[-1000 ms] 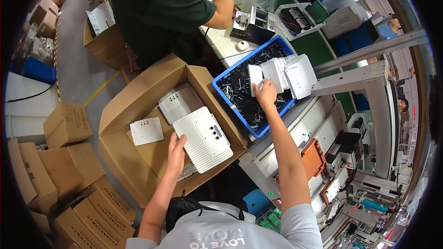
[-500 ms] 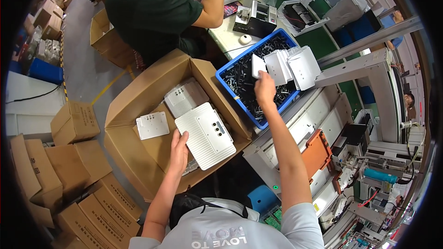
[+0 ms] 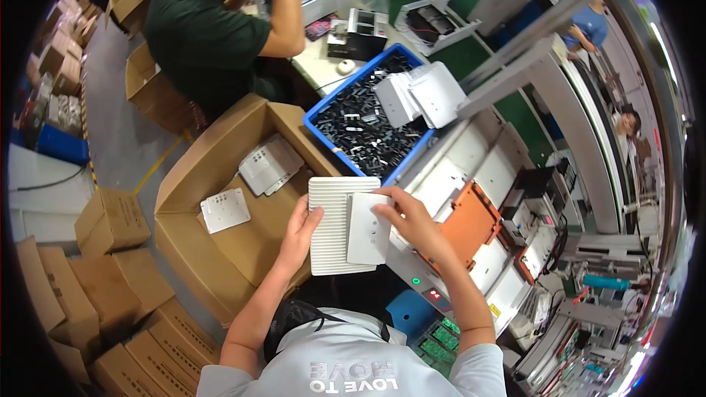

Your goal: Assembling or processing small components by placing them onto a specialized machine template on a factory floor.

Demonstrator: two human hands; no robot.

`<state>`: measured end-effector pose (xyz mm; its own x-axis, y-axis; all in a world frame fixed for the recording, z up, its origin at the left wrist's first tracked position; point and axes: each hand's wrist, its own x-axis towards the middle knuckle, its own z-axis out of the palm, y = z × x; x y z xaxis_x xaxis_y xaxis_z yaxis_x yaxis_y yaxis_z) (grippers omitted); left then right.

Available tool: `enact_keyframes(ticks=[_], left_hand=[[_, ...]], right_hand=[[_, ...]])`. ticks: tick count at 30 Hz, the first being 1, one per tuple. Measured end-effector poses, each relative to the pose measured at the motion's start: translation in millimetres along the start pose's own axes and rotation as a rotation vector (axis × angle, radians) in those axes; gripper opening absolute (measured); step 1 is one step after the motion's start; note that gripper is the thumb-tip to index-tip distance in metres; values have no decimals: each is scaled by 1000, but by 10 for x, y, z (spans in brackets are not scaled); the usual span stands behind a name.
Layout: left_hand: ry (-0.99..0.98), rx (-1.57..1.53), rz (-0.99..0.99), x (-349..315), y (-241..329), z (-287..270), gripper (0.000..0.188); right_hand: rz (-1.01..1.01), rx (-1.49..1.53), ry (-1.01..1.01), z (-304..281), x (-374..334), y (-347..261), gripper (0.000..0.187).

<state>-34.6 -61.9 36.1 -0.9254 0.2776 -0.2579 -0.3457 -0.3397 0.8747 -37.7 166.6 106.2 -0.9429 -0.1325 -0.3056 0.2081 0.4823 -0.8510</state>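
Observation:
In front of my body, my left hand (image 3: 297,234) grips the left edge of a white ribbed plastic cover (image 3: 329,239). My right hand (image 3: 410,222) pinches a smaller white plate (image 3: 366,231) with a few small holes, which lies over the right part of the cover. To the left is a big open cardboard box (image 3: 176,239) holding a stack of white plates (image 3: 270,165) and one separate white plate (image 3: 225,210). Beyond the cover stands a blue bin (image 3: 323,140) full of small black parts, with several white plates (image 3: 435,94) leaning at its far right corner.
An orange fixture (image 3: 463,224) sits on the white machine (image 3: 507,147) at my right. A person in a dark shirt (image 3: 206,44) works at the far table, near a black-and-silver device (image 3: 358,35). Closed cartons (image 3: 147,342) line the lower left. Another person (image 3: 588,26) is at far right.
My right hand has come back from the blue bin with a white plate and laid it over the cover. The cover has shifted right and turned upright. The view has shifted too.

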Motion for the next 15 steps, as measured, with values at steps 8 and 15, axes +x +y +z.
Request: enact_keyframes(ticks=[8, 15], left_hand=[[-160, 30, -15, -225, 16, 625, 40], [-363, 32, -121, -361, 87, 1165, 35]], right_hand=[[-189, -290, 600, 134, -727, 221, 70], [7, 232, 629, -2, -1423, 392, 77]])
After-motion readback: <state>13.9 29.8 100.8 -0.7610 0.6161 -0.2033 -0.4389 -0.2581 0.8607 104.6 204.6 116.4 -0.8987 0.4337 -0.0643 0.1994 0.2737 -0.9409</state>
